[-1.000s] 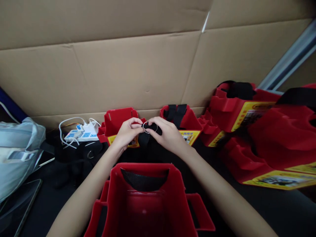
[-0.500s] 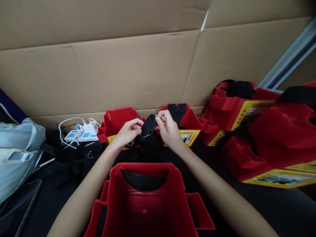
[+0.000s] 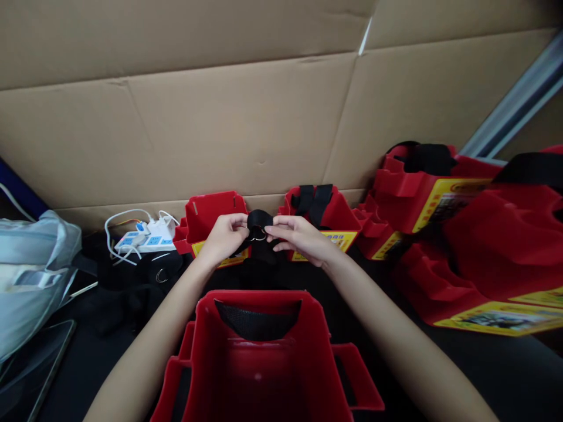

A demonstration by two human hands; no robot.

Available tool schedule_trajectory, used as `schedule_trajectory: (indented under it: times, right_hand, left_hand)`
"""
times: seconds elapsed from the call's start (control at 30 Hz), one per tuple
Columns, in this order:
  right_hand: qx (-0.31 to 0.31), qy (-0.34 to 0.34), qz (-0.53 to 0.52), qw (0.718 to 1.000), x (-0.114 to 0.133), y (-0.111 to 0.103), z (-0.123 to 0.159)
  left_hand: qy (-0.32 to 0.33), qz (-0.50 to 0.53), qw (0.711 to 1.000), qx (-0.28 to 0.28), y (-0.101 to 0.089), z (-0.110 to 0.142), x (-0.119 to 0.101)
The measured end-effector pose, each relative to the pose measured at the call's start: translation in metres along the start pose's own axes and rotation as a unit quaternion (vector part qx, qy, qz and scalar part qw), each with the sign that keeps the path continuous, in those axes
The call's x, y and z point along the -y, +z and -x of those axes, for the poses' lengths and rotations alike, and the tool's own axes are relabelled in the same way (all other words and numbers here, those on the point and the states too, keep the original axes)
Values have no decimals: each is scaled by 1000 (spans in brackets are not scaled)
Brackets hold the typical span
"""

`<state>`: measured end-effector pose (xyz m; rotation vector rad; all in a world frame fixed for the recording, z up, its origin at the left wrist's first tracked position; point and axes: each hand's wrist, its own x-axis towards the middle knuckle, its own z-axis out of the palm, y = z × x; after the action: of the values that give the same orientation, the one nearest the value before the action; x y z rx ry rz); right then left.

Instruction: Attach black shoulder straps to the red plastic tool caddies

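Observation:
Between my hands a black webbing strap (image 3: pixel 260 218) is bent into a small loop, with a metal ring (image 3: pixel 258 238) at its lower side. My left hand (image 3: pixel 227 237) pinches the loop's left side. On the right, the fingertips of my right hand (image 3: pixel 301 235) grip the strap's other side. Nearer to me stands a red plastic box (image 3: pixel 259 363), open at the top, with black mesh webbing across a slot in its far wall. The lower run of the strap is lost against the dark surface.
Behind my hands stand two red boxes, one at left (image 3: pixel 215 214) and one with black straps (image 3: pixel 338 211). More red boxes (image 3: pixel 475 240) crowd the right. At left lie a power strip (image 3: pixel 152 237), a grey bag (image 3: pixel 35 275) and a tablet (image 3: pixel 37 369). A cardboard wall (image 3: pixel 246 129) closes the back.
The strap has gone from a raised, slanting fold to a small round loop. My right hand has lowered and turned, its fingers now pointing left. My left hand has hardly moved.

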<state>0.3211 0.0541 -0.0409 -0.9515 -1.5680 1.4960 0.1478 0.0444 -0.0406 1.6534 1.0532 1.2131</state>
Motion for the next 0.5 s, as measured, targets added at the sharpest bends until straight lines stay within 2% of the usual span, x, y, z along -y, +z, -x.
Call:
schedule_trajectory:
  times: [0.13, 0.2, 0.37, 0.5]
  right_hand:
    - [7, 12, -19, 1000, -3, 3, -1]
    - [-2, 16, -24, 1000, -3, 5, -1]
    - [5, 22, -34, 999, -1, 6, 1]
    - [-48, -19, 4, 999, -2, 5, -1]
  left_hand:
    - [38, -94, 995, -14, 5, 1, 2]
    - [50, -101, 994, -17, 7, 1, 2]
    - [37, -7, 998, 46, 3, 2, -4]
    - [-18, 45, 996, 80, -2, 4, -11]
